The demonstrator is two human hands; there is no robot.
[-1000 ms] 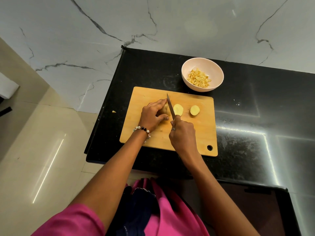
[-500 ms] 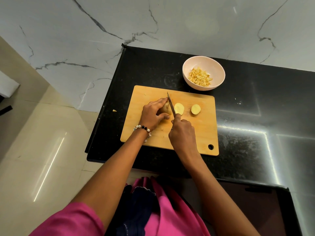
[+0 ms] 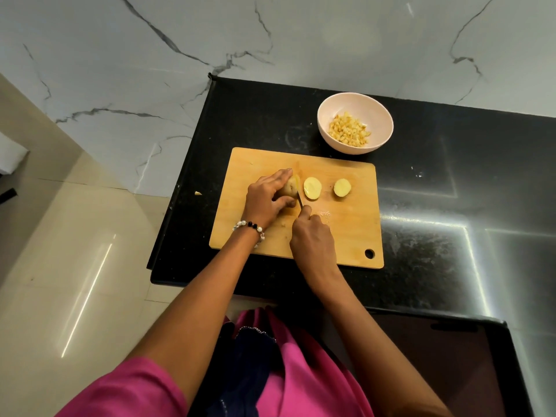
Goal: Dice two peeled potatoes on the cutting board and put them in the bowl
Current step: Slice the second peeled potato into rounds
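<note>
Knife (image 3: 299,198) clenched in right hand (image 3: 313,236); left hand (image 3: 267,198) fingers curl round potato (image 3: 289,187) to steady it; 2 slices (image 3: 312,188) w/ cut faces up.

Wall: white marble slab with dark grey veins (image 3: 270,40), behind the counter.
Counter: glossy black speckled stone countertop (image 3: 451,191), streaked with bright light reflections.
Floor: beige polished tile floor (image 3: 60,266), glare lines across it.

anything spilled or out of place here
One small pale scrap, likely potato, lies on the floor just left of the black counter, off the cutting board. Nothing else stands out; the diced pieces sit inside the bowl.
</note>
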